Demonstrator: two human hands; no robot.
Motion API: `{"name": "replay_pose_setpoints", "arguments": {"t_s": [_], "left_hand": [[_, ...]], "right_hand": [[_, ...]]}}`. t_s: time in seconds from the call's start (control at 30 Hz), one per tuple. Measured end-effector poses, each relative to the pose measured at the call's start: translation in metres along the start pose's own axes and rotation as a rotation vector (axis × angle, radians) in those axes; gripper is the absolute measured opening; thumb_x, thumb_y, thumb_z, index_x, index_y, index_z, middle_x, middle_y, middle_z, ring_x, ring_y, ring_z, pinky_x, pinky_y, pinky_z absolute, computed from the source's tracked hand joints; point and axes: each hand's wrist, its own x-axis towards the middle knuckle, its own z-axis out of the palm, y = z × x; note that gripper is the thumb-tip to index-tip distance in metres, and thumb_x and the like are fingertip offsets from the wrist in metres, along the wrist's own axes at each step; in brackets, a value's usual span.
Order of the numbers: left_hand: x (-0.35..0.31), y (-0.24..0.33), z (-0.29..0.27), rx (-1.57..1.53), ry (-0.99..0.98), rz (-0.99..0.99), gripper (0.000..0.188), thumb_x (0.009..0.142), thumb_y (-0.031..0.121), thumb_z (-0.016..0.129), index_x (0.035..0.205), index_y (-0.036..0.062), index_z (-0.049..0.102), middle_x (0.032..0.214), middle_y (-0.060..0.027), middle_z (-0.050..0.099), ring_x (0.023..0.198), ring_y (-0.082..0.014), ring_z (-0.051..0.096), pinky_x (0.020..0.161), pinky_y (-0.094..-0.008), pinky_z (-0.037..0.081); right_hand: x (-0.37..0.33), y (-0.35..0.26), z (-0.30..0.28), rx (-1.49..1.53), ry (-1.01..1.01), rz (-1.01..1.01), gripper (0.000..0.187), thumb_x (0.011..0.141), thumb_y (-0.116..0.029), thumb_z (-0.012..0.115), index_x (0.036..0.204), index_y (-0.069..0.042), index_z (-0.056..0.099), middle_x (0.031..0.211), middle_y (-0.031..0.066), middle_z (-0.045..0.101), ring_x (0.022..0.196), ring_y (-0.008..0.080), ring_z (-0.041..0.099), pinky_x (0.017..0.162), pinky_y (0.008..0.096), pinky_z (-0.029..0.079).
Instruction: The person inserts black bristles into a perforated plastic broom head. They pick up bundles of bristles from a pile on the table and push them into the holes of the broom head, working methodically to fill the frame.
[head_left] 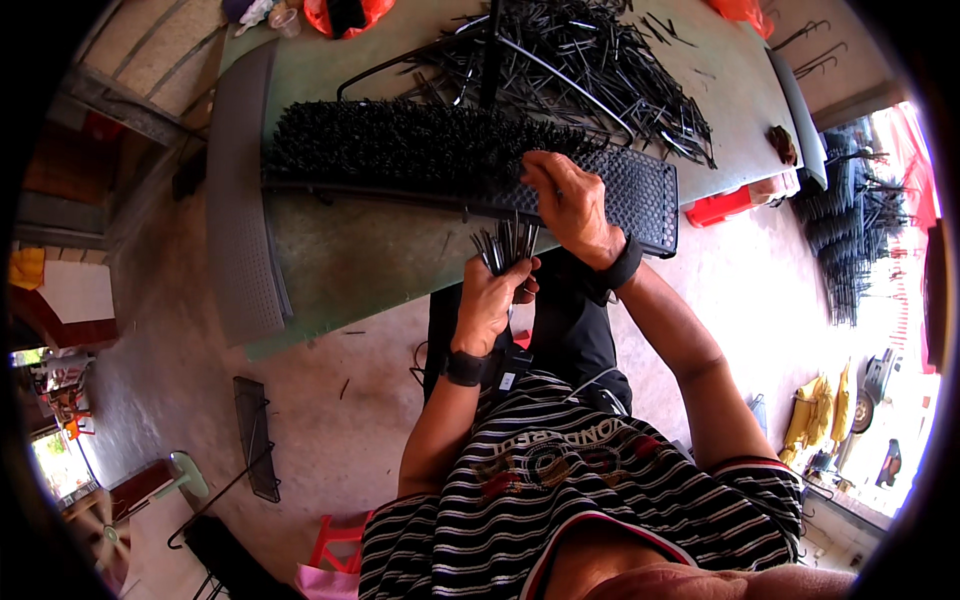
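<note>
A long black perforated panel (pixel 645 198) lies across the near part of the green table. Dense black bristle-like strips (pixel 390 150) stand up over its left and middle parts, while bare holes show at the right end. My left hand (pixel 490 300) is closed around a bundle of thin dark strips (pixel 508 243), upright just below the panel's near edge. Over the border between bristles and bare holes, my right hand (pixel 572 200) is closed with its fingertips pinched together. Whatever those fingertips hold is too small to make out.
Beyond the panel, a large heap of loose black strips (pixel 600 75) covers the green table (pixel 350 270). A bent metal frame (pixel 490 50) rises behind the panel. A grey perforated sheet (pixel 245 200) hangs over the left edge. Stacked dark racks (pixel 840 220) stand at right.
</note>
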Motion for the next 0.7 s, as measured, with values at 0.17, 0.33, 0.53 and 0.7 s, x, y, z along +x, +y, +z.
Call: {"name": "replay_pose_setpoints", "arguments": {"t_s": [0.17, 0.33, 0.53, 0.7], "left_hand": [[-0.002, 0.001, 0.001, 0.006, 0.013, 0.006, 0.006, 0.083, 0.003, 0.062, 0.088, 0.0012, 0.063, 0.076, -0.006, 0.065, 0.055, -0.0123, 0.059, 0.047, -0.0248, 0.046], [-0.004, 0.004, 0.003, 0.012, 0.032, 0.002, 0.005, 0.083, 0.003, 0.062, 0.087, 0.0012, 0.063, 0.075, -0.0052, 0.065, 0.056, -0.012, 0.059, 0.048, -0.0248, 0.047], [-0.003, 0.004, 0.005, 0.071, 0.063, -0.005, 0.004, 0.084, 0.003, 0.061, 0.086, 0.0012, 0.063, 0.074, -0.0046, 0.064, 0.055, -0.0107, 0.058, 0.046, -0.0238, 0.047], [-0.002, -0.001, 0.006, 0.106, 0.061, 0.039, 0.005, 0.083, 0.004, 0.061, 0.085, -0.0006, 0.062, 0.07, -0.0046, 0.063, 0.051, -0.0106, 0.058, 0.043, -0.0226, 0.045]], "right_hand": [[-0.003, -0.001, 0.0, 0.034, 0.034, 0.014, 0.016, 0.081, 0.006, 0.055, 0.096, 0.002, 0.057, 0.08, 0.0163, 0.062, 0.066, 0.0283, 0.065, 0.056, 0.0325, 0.051], [-0.009, 0.008, 0.001, -0.041, -0.059, 0.008, 0.019, 0.08, 0.009, 0.053, 0.097, 0.003, 0.058, 0.082, 0.0155, 0.063, 0.071, 0.0272, 0.066, 0.058, 0.0322, 0.053], [-0.001, 0.01, -0.004, -0.239, -0.28, -0.206, 0.027, 0.068, 0.006, 0.057, 0.094, -0.001, 0.061, 0.084, 0.0126, 0.06, 0.07, 0.033, 0.061, 0.058, 0.0384, 0.05], [0.008, -0.01, -0.014, -0.167, -0.314, -0.015, 0.012, 0.077, -0.005, 0.061, 0.087, -0.001, 0.065, 0.089, 0.0124, 0.06, 0.081, 0.0317, 0.06, 0.059, 0.0363, 0.05]]}}
